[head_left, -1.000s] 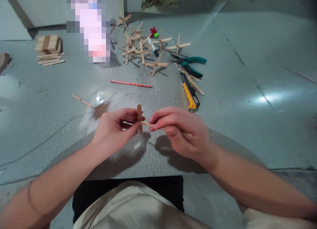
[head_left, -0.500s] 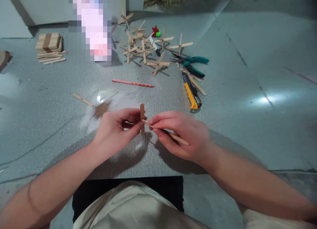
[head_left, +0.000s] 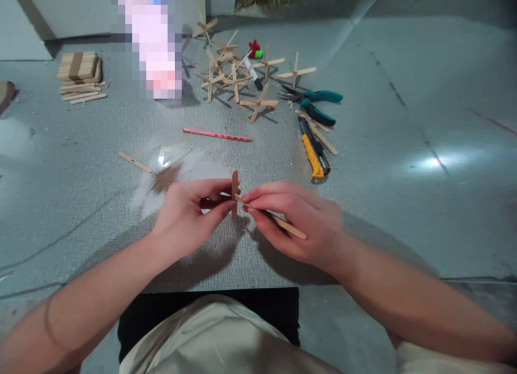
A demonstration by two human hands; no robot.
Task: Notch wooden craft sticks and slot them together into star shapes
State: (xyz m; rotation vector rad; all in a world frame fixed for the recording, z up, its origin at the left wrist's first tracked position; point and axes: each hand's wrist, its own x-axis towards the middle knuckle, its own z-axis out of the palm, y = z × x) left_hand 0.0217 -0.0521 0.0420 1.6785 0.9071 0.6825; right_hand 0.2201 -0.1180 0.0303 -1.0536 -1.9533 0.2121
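My left hand is closed on an upright wooden stick, its round top end showing above the fingers. From the right, my right hand pinches a second wooden stick, which slants down across the palm. The tip of this second stick meets the middle of the upright one, and a thin end shows on the upright stick's left side. A stick with a small slot lies left of my left hand, near a clear triangular ruler and some brown dust.
Behind my hands lie a red pencil, crossed stick pieces, a marker, green pliers and a yellow cutter. Bundled sticks sit at the back left, near a pixelated patch.
The upright stick has shifted slightly right, and a thin end now shows on its left side. Both hands keep their hold.
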